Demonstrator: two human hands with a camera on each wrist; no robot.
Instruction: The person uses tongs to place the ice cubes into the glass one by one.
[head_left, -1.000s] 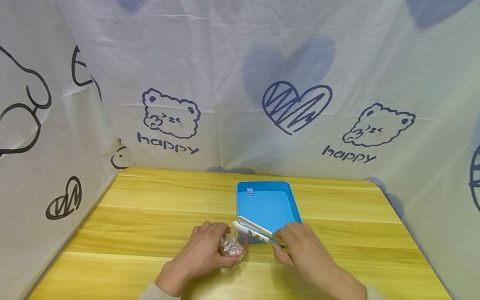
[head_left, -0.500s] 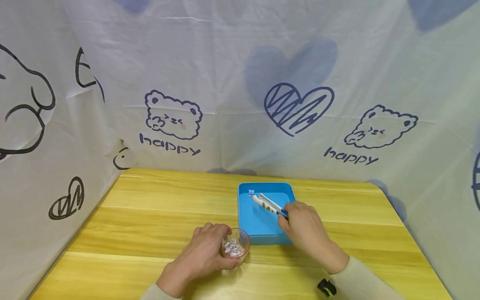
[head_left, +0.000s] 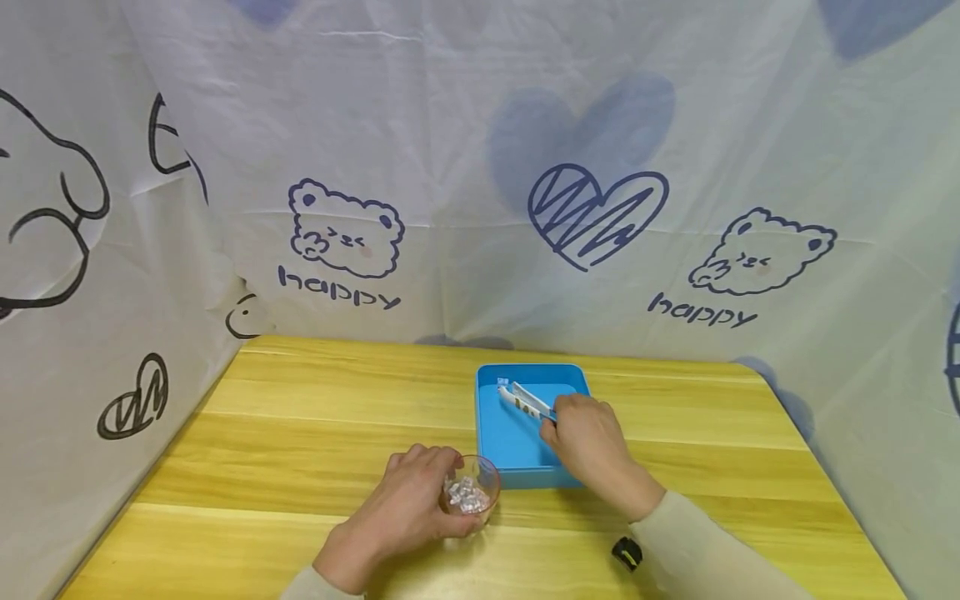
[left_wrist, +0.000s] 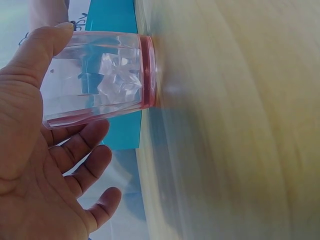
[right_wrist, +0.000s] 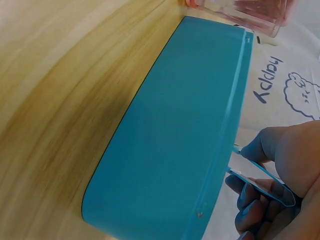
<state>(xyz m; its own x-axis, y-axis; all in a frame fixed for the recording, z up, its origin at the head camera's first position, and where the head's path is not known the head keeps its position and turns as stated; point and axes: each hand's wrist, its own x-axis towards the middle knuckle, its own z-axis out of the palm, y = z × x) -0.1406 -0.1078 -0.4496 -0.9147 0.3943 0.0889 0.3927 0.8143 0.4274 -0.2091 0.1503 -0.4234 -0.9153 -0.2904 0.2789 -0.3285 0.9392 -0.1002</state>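
Observation:
My left hand holds a clear cup with a pinkish-red rim. Thumb and index finger grip its sides while the other fingers stand off it, and it stands on the table. Clear ice-like cubes lie inside. To the right, my right hand pinches small tongs, white with brown spots toward the tips and blue at the handle. Their tips are apart, over the far left of a blue tray, right at a single clear cube. In the right wrist view the tray wall hides the tips.
The wooden table reaches back to a white cloth printed with bears and hearts, which also hangs along both sides. A small black object shows beside my right sleeve. The tray stands just behind the cup.
My right hand has carried the tongs from above the cup into the tray, then slightly left to the clear cube. My left hand still holds the cup in the same place.

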